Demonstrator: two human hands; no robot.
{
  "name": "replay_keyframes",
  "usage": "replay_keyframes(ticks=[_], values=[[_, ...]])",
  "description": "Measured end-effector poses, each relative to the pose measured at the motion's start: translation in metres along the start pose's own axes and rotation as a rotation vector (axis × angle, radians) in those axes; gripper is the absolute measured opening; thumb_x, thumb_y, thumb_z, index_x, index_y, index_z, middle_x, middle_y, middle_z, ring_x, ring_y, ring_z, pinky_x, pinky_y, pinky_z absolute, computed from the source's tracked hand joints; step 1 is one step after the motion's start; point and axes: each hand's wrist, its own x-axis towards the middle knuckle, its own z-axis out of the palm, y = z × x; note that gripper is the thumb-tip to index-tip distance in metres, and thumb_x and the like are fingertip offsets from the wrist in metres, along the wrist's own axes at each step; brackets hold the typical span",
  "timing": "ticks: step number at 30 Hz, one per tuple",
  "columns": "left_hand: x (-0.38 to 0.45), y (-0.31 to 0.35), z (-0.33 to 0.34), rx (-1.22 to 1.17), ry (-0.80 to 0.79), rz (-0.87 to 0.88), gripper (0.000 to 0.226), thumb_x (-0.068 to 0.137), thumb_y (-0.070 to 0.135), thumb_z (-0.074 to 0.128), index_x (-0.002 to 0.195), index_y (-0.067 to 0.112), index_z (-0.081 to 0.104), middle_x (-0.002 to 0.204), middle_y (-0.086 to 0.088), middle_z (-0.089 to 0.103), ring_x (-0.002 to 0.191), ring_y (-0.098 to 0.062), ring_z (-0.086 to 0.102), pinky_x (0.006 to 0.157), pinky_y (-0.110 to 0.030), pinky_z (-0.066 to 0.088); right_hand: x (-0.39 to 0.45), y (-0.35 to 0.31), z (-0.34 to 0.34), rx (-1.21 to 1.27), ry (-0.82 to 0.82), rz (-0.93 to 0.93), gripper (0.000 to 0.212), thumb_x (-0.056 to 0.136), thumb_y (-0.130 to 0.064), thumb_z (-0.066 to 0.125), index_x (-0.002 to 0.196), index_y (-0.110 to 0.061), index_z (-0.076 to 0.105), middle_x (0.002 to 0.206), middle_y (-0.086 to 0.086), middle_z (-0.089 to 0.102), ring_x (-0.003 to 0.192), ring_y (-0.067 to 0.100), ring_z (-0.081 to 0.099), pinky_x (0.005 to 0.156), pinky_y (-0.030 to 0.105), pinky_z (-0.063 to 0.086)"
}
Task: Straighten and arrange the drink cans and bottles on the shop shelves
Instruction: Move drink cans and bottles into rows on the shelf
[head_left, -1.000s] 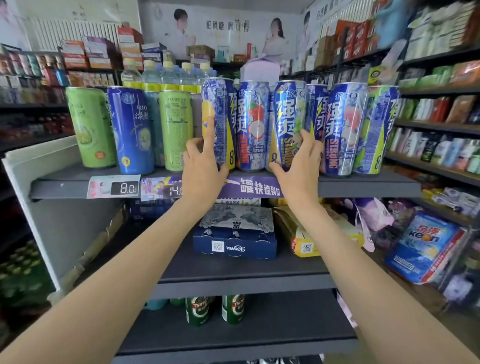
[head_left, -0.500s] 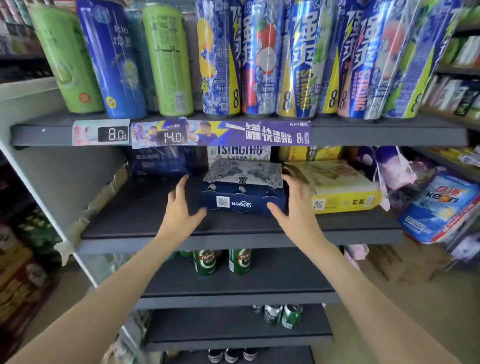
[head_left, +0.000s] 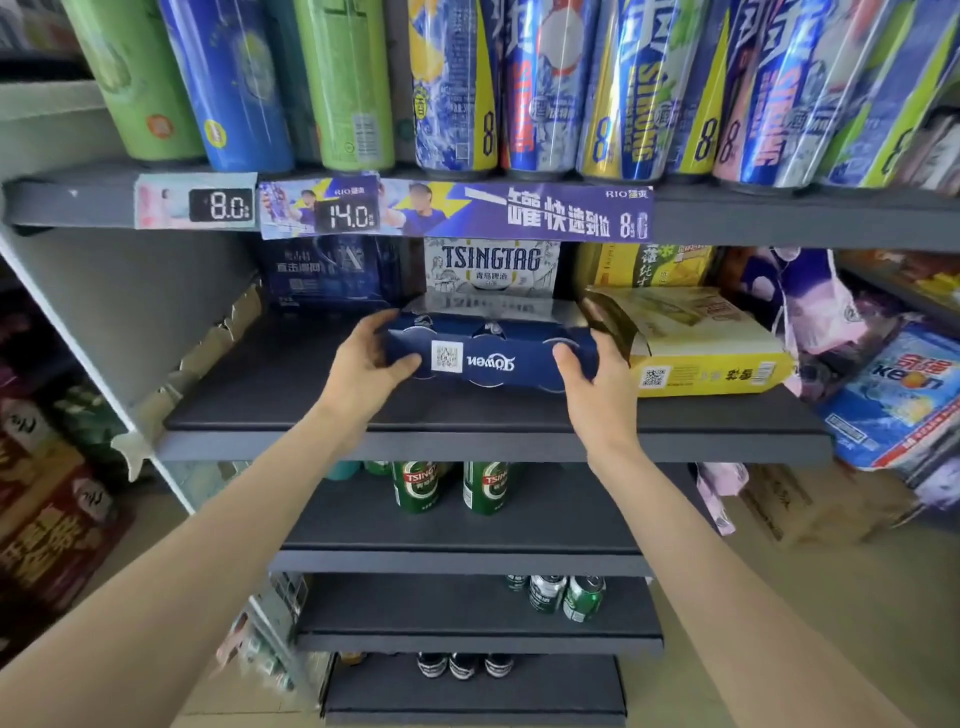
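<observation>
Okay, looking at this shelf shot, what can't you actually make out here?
Head view only:
- Tall cans on the top shelf: tops cut off by the frame's upper edge.
- Blue can pack: both ends covered by the left hand and right hand; its label reads upside down.
- White beer box: bottom hidden behind the pack.
- Small cans on the lowest shelf: too small to identify.
- Goods at the far left: blurred.
</observation>
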Motion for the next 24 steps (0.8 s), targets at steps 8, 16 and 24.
replay_keyframes(ticks=[8, 16, 24], values=[[-0.002, 0.062, -0.016, -0.144, 0.134, 0.085, 0.024, 0.088, -0.002, 0.058, 0.109, 0.009, 0.06, 0.096, -0.003, 0.062, 0.086, -0.014, 0.059, 0.075, -0.017, 0.048, 0.0, -0.057, -0.032, 0.176, -0.048, 0.066, 0.036, 0.087, -0.017, 0.066, 0.12, -0.012, 0.054, 0.087, -0.011, 0.051, 0.082, 0.01, 0.05, 0.079, 0.023, 0.037], [0.003, 0.068, -0.017, -0.293, -0.025, -0.023, 0.046, 0.083, -0.012, 0.056, 0.115, 0.017, 0.04, 0.103, 0.004, 0.058, 0.083, -0.014, 0.058, 0.05, -0.017, 0.046, 0.016, -0.079, -0.036, 0.182, -0.249, 0.01, 0.036, 0.072, 0.001, 0.076, 0.103, -0.007, 0.058, 0.101, -0.001, 0.065, 0.092, 0.016, 0.061, 0.089, 0.029, 0.045], [0.006, 0.06, -0.026, 0.068, 0.059, 0.133, 0.053, 0.074, 0.002, 0.074, 0.113, 0.021, 0.042, 0.102, 0.017, 0.054, 0.088, 0.004, 0.052, 0.085, -0.024, 0.04, 0.028, -0.057, -0.021, -0.088, -0.146, -0.206, 0.05, 0.069, -0.002, 0.077, 0.114, -0.015, 0.06, 0.105, -0.001, 0.068, 0.089, 0.017, 0.063, 0.085, 0.032, 0.05]])
